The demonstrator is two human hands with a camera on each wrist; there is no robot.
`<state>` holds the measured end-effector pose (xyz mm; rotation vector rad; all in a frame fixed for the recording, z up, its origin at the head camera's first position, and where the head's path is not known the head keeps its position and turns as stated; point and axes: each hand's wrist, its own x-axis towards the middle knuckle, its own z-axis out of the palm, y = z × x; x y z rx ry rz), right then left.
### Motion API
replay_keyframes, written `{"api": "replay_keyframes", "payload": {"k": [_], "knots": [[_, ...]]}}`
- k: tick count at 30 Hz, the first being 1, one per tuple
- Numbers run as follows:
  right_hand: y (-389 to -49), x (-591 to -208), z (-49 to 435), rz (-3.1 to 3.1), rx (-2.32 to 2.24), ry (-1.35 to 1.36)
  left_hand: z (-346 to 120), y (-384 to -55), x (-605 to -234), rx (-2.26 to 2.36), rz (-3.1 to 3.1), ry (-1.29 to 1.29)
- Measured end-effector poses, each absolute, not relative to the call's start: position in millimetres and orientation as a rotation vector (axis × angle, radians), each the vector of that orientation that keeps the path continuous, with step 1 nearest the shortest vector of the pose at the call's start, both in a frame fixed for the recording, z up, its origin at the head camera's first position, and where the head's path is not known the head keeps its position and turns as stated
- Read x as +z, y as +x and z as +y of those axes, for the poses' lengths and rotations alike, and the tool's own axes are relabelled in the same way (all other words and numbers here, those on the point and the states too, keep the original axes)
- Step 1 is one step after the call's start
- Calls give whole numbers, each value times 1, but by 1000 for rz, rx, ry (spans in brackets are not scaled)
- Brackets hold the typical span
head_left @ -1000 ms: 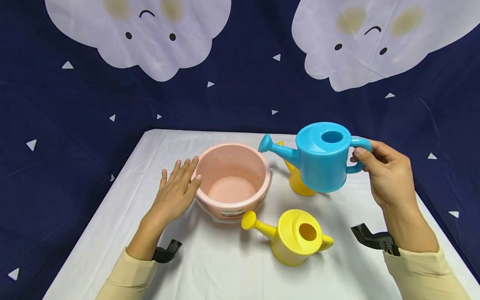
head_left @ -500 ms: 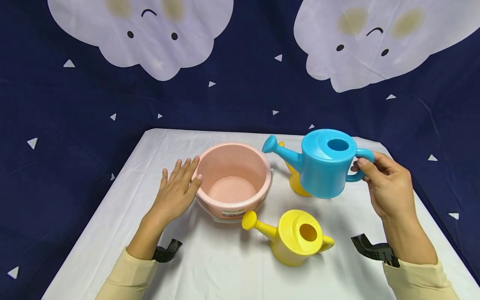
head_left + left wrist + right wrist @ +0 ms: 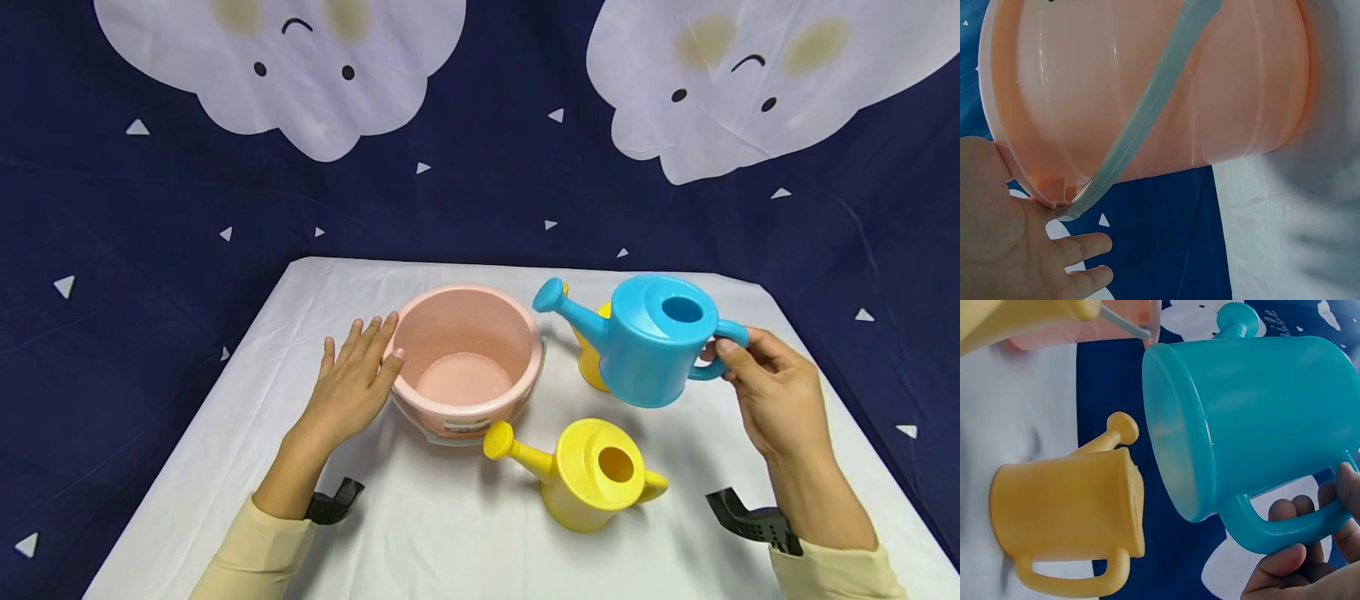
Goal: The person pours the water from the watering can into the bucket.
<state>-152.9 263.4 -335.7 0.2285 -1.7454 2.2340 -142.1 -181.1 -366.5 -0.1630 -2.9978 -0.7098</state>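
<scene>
My right hand (image 3: 783,400) grips the handle of a blue watering can (image 3: 651,350) and holds it raised above the table, its spout pointing left. In the right wrist view, the thumb and fingers (image 3: 1279,559) wrap the blue handle. With fingers straight and spread, my left hand (image 3: 348,387) rests against the left rim of a pink bucket (image 3: 465,408). The bucket's pale grey handle (image 3: 1141,119) hangs down its side in the left wrist view. Shallow clear liquid appears to lie in the bucket.
A yellow watering can (image 3: 581,492) stands in front of the bucket, spout to the left. Another yellow watering can (image 3: 1066,512) stands farther back, partly hidden behind the blue one in the head view. White cloth (image 3: 420,517) covers the table; a dark blue backdrop (image 3: 495,200) hangs behind.
The blue watering can and my right hand have moved down and slightly right, away from the bucket. The spout has drawn back from the bucket's rim. My left hand stays in place.
</scene>
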Motion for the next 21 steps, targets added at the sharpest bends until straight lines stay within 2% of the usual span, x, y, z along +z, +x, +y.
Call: {"api": "replay_keyframes", "payload": {"k": [21], "knots": [[-148,-356,270,-1775,2254,214,-181,-142,-366,-713,-2994,-157]]}}
